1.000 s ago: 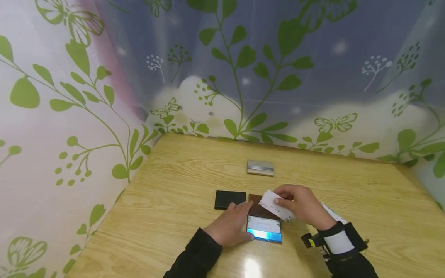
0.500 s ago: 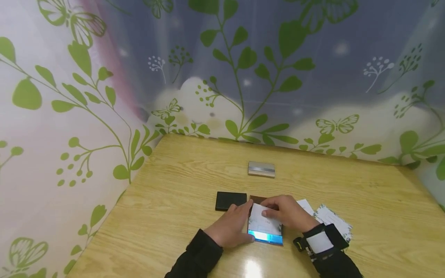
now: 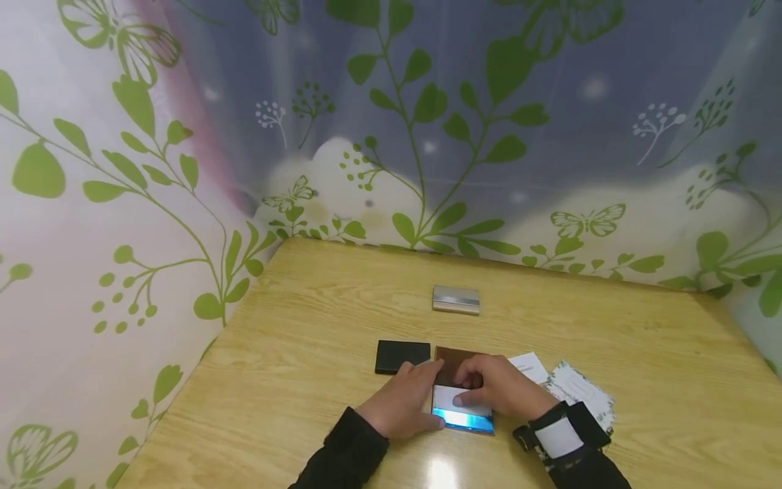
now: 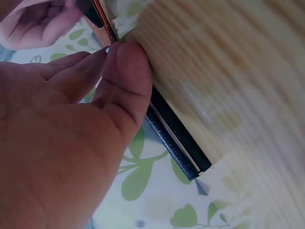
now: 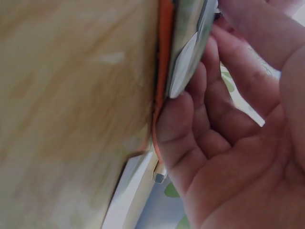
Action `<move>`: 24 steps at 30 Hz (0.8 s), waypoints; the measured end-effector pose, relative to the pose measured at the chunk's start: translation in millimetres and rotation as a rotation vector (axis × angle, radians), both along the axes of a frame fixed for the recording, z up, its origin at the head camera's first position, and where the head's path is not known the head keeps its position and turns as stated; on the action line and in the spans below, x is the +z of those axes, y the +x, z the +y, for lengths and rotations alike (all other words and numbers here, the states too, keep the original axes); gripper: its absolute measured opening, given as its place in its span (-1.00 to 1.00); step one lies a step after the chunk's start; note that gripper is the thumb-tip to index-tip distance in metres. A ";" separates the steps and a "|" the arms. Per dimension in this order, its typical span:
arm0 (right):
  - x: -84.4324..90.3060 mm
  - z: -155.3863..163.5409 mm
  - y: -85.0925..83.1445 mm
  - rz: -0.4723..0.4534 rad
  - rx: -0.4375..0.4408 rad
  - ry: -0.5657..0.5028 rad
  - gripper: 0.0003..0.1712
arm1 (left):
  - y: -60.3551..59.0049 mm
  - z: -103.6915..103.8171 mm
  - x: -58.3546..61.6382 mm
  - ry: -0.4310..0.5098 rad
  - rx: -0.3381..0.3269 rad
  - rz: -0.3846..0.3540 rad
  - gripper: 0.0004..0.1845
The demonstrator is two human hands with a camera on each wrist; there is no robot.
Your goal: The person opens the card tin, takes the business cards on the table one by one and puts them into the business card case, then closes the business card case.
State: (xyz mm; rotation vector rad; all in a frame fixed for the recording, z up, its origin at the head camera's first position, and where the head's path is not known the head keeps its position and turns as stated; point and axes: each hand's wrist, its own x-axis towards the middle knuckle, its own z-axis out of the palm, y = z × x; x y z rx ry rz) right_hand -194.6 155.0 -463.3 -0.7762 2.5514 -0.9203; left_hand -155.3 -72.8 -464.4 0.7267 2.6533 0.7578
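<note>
A brown card case (image 3: 453, 357) lies open near the table's front, its lower half holding a white card (image 3: 461, 397) above a shiny blue edge. My right hand (image 3: 482, 388) curls its fingers over that card and pushes it down into the case. In the right wrist view the card (image 5: 188, 52) sits between the fingers (image 5: 183, 121) and thumb, beside the case's orange-brown edge (image 5: 164, 62). My left hand (image 3: 406, 401) lies palm down against the case's left side, its thumb (image 4: 125, 81) touching the case's edge (image 4: 102, 19).
A black case (image 3: 402, 356) lies shut just left of the brown one, its edge (image 4: 177, 134) visible beside my thumb. A silver case (image 3: 456, 299) sits farther back. Loose patterned cards (image 3: 577, 388) lie right of my right wrist. Leaf-print curtains ring the wooden table (image 3: 293, 339).
My right hand brought the white card down from above the case and slid it into the lower half. The left hand stayed put beside the case.
</note>
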 end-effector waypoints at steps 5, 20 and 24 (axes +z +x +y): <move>-2.8 2.4 1.7 0.009 0.041 -0.021 -0.90 | 3.0 -1.4 1.0 0.005 -0.006 0.002 -0.07; -7.2 11.1 0.5 0.028 -0.011 -0.079 -0.66 | 1.8 0.7 -1.1 0.010 -0.008 0.001 -0.07; -7.0 12.5 0.6 0.075 -0.061 -0.076 -0.70 | 2.4 1.4 -2.3 0.005 -0.004 0.005 -0.07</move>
